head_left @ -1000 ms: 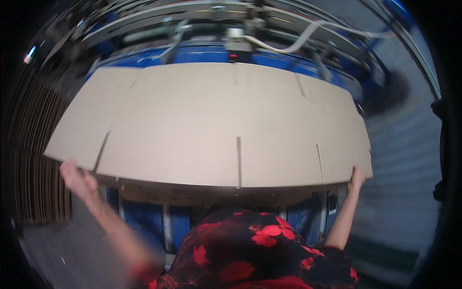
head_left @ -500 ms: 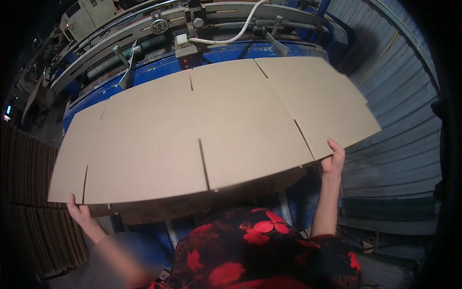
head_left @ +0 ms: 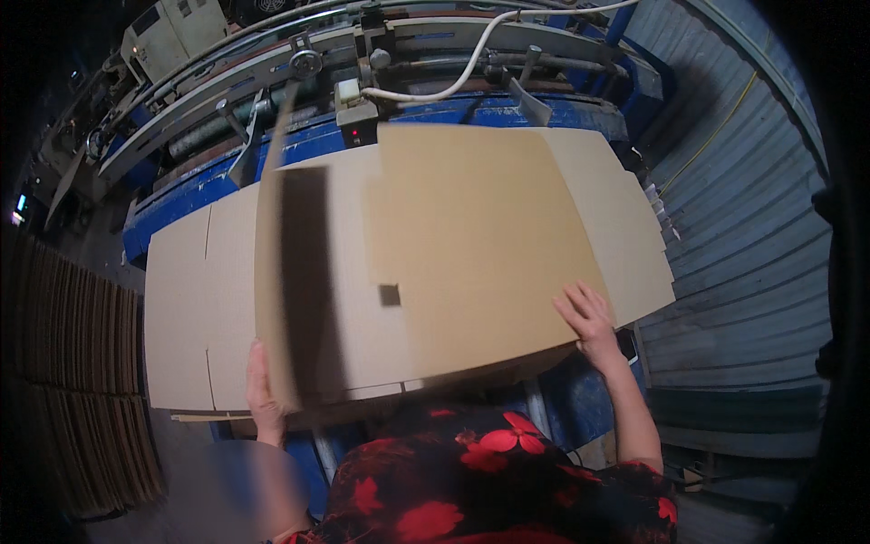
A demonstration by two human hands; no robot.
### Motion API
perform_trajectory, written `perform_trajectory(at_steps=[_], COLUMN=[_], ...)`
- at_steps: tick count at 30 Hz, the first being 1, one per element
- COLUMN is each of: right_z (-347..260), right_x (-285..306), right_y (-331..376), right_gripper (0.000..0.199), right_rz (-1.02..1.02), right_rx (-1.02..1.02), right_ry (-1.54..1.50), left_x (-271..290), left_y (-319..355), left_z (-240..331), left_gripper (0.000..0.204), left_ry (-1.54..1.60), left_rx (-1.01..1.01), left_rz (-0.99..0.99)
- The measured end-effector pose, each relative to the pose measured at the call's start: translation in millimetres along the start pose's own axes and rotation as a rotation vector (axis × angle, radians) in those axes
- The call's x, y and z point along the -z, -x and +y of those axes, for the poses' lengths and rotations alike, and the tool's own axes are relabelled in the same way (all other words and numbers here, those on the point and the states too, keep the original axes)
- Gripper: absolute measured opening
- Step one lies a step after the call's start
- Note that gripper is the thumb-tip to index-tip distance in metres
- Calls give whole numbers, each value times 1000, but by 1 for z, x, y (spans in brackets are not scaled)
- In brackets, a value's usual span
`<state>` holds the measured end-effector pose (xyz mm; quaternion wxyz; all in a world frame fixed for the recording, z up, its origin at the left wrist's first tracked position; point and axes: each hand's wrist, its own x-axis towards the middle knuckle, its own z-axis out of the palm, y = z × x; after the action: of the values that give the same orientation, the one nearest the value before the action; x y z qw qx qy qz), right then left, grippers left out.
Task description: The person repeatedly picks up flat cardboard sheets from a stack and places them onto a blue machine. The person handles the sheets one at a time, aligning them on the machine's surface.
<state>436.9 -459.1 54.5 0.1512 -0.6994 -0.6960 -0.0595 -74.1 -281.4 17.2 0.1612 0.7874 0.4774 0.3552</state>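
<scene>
Your left hand [head_left: 265, 392] grips the near edge of a raised cardboard flap [head_left: 285, 263]; your right hand [head_left: 589, 317] lies flat, fingers spread, on the folded cardboard sheet [head_left: 471, 245]. Sheet rests on a cardboard stack [head_left: 195, 308] before the blue machine [head_left: 299, 136].

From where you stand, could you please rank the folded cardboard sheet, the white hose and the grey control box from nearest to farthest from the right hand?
1. Folded cardboard sheet: under the right hand.
2. White hose: above, on the machine.
3. Grey control box: far upper left.
</scene>
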Motion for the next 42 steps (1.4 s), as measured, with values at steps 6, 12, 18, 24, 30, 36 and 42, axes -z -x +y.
perform_trajectory(at_steps=[6, 12, 18, 24, 30, 36, 42], right_z=[35, 64, 106, 138, 146, 136, 87], right_x=[-33, -63, -96, -107, -84, -35, -58], right_y=[-72, -142, -248, -345, -323, -81, 40], right_gripper=[61, 63, 54, 53, 51, 55, 69], right_rz=[8, 28, -26, -15, 84, 502, 884], right_rx=[80, 43, -16, -28, -167, -754, -1392], right_ry=[27, 5, -25, 95, 12, -126, -445], left_x=[-35, -66, -102, -134, -105, 27, 65], left_y=[-65, -141, -244, -333, -301, -78, 19], left_z=[14, -15, -48, -60, -51, -98, -178], left_gripper=[58, 66, 71, 71, 57, 50, 43], left_ry=[-421, -352, -345, -400, -5, -261, -239], left_rx=[-249, -230, -222, -205, -214, 176, 1057], left_rz=[-138, -124, -174, -128, -34, 449, 982])
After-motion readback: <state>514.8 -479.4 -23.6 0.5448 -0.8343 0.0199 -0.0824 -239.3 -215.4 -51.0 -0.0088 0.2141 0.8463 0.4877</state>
